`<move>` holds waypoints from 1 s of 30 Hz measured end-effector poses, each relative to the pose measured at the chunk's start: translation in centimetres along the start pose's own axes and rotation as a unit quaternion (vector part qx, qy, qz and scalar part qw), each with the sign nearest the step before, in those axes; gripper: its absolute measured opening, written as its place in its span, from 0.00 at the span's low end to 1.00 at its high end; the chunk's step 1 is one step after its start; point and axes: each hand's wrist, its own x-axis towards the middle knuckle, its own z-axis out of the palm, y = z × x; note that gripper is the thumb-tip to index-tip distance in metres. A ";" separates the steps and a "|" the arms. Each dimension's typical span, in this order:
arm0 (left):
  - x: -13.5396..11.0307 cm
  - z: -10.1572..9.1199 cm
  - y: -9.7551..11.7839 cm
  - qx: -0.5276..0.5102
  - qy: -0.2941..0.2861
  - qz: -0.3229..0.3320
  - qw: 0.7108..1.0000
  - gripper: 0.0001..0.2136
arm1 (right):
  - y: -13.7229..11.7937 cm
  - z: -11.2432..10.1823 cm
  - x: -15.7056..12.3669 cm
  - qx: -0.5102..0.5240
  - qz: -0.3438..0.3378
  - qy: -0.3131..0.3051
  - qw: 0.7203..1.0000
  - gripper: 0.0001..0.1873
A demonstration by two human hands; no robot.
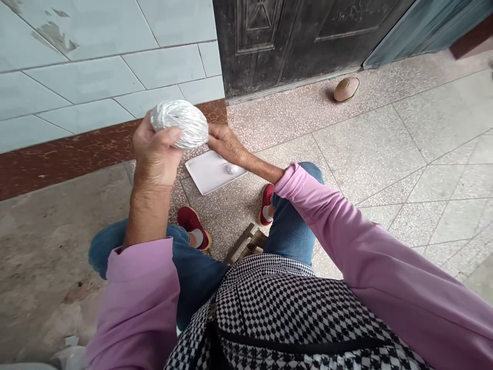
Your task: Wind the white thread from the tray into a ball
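A ball of glossy white string [181,122] is held up in front of me, above the floor near the tiled wall. My left hand [156,146] is closed around its left side, the thumb pressed over the near face. At the ball's right end, my right hand [227,141] has its fingers bent and drawn together against the windings. Its fingertips are partly hidden there, and no separate strand shows clearly between them. Below the hands, a white tray [202,174] lies on the floor with a small white bundle [231,168] on it.
My knees and red shoes [192,226] flank a small wooden object with slats [248,244]. A tan rounded object [346,89] rests on the speckled floor by the dark door [292,41]. The tiled wall [92,77] rises close beyond my left hand.
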 end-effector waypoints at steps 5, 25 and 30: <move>1.0 -0.7 -1.9 0.104 0.141 0.048 0.983 0.44 | -4.2 -0.1 -3.7 0.042 0.032 -0.112 0.992 0.27; -2.9 0.6 -0.2 0.099 -0.070 -0.074 0.990 0.42 | -2.5 -5.7 -1.5 0.021 -0.072 0.062 0.995 0.40; -3.0 0.8 0.7 0.111 -0.078 -0.106 0.985 0.43 | -3.1 -6.2 -2.1 0.039 -0.106 0.055 0.992 0.30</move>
